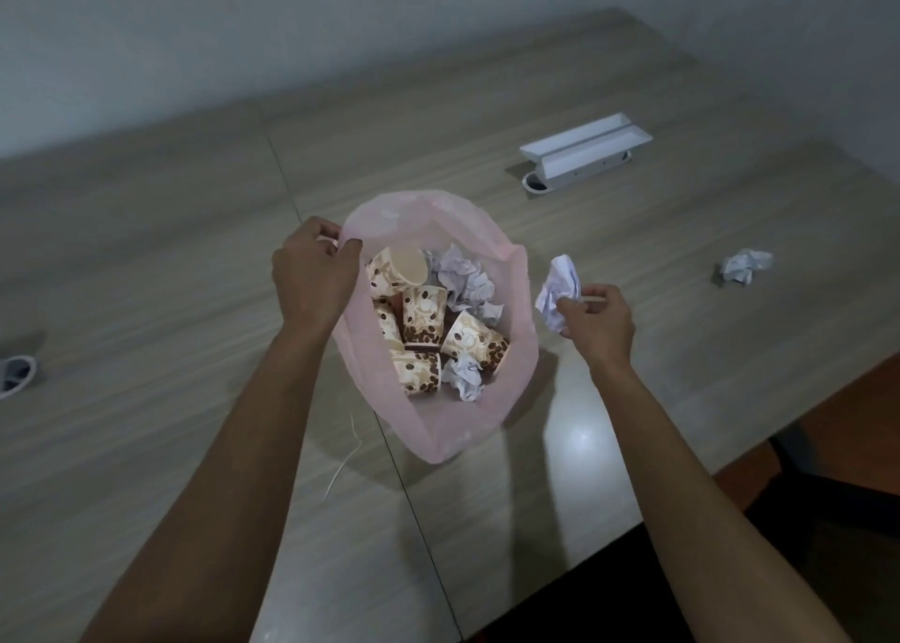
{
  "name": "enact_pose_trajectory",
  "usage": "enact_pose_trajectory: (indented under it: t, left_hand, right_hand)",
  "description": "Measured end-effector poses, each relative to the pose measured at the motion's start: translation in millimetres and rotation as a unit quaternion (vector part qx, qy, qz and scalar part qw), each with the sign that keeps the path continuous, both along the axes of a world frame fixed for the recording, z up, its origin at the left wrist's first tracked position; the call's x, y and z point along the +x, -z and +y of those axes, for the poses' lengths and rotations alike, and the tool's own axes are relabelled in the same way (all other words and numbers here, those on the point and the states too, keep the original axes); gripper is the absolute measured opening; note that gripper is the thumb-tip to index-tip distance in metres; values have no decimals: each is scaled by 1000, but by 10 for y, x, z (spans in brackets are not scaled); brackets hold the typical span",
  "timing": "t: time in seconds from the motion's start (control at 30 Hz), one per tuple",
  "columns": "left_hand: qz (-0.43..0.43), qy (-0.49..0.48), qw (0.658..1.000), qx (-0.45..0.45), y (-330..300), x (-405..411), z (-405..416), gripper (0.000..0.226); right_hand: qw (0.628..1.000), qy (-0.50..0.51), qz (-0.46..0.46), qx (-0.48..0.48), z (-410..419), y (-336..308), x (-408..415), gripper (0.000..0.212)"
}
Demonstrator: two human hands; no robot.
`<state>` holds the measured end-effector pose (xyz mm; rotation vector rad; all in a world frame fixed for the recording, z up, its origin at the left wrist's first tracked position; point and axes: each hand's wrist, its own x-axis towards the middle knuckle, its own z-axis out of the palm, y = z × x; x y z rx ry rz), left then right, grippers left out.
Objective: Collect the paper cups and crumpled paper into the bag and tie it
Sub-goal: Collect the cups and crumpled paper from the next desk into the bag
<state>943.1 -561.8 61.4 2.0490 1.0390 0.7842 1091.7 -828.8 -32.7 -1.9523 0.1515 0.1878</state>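
Wood-grain laminate covers the table (pixel 146 252), the biggest thing in view, its panels meeting at thin seams. On it, near the middle, stands a pink bag (pixel 511 399) of thin, see-through plastic, its mouth held wide.

The left hand (pixel 314 277) pinches the bag's left rim between thumb and curled fingers, keeping it open. The right hand (pixel 601 323) is just right of the bag, its fingertips pinching a wad (pixel 560 286) of crumpled white paper above the table, beside the bag's right rim and not yet inside.

Toward the far right, a white cable box (pixel 584 152) sits in the table with its lid flaps raised.

Inside the bag lie cups (pixel 423 316), cream paper printed with brown coffee beans, tumbled on their sides; about five can be counted, one showing its plain inside. The print carries no writing that can be read. Crumpled sheets (pixel 465 277) sit among them, some at the back, one at the front right.

A second wad (pixel 745 265) lies on the table well to the right, apart from the bag and both hands. A thin white string (pixel 343 462) lies on the table just left of the bag's near end.
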Motion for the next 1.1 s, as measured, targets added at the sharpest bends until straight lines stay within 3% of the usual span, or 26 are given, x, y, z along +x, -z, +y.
enact_pose_trajectory:
  t: [0.1,0.2,0.4,0.47,0.53,0.57,0.67,0.7,0.77,0.93,1.03,1.1]
  left_hand:
    - [-14,-5,1000,-13,-13,-11,-19,3]
    - [-16,-4,1000,-22,-14,-5,-48,4]
    - [-9,10,999,-33,-25,3,-88,5]
    - [-7,12,999,-36,-20,-1,-92,5]
    - [-6,13,999,-39,-23,-4,-88,5]
    - [-5,13,999,-42,-27,-2,-86,5]
    - [-7,17,998,-52,-39,21,-109,5]
    - [-8,19,998,-57,-48,30,-126,6]
    - [-6,24,998,-60,-68,60,-161,6]
    - [-3,20,998,-64,-160,198,-292,5]
    - [-9,27,997,-68,-210,311,-439,9]
    - [-21,26,997,-66,-240,385,-593,8]
  right_hand:
    - [996,6,-67,62,-8,-440,-335,27]
    - [987,-74,-136,34,118,-711,-625,29]
    - [951,-303,-29,-57,617,-627,-835,36]
    - [957,-260,-104,-70,589,-523,-909,31]
    - [957,-151,-196,-152,464,-386,-974,34]
    - [954,-101,-199,-200,376,-312,-983,41]
    - [959,-102,25,-263,131,-138,-947,51]
    - [952,-145,99,-252,71,-104,-935,40]
    - [956,-169,129,-202,-23,-85,-892,16]
    - [995,-39,-13,-93,-204,-362,-539,9]
    - [989,-14,-110,-101,-397,-665,-311,9]
    - [987,-14,-115,-111,-537,-828,-171,8]
